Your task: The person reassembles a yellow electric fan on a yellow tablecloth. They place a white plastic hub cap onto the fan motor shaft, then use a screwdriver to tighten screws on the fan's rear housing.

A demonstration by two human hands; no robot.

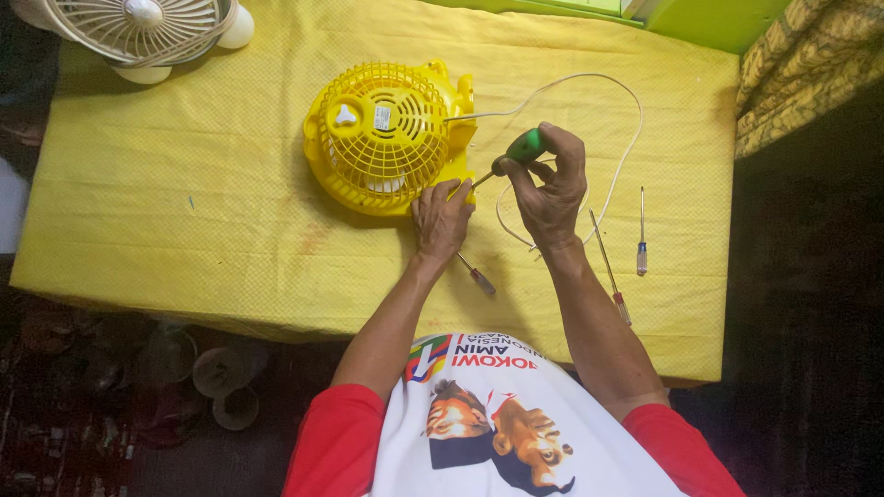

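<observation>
A small yellow fan (382, 136) lies grille-up on the yellow table cover (184, 212). My left hand (440, 221) rests against the fan's lower right edge, fingers pressing on the housing. My right hand (551, 189) grips a green-handled screwdriver (521, 150), its shaft angled down-left with the tip at the fan's edge just above my left fingers. The fan's white cord (589, 92) loops over the table behind my right hand.
Three spare screwdrivers lie on the cover: a short one (477, 276) under my left wrist, a long thin one (610, 271) and a clear-handled one (642, 241) to the right. A white fan (138, 32) stands at the far left corner. Bowls sit on the floor at lower left.
</observation>
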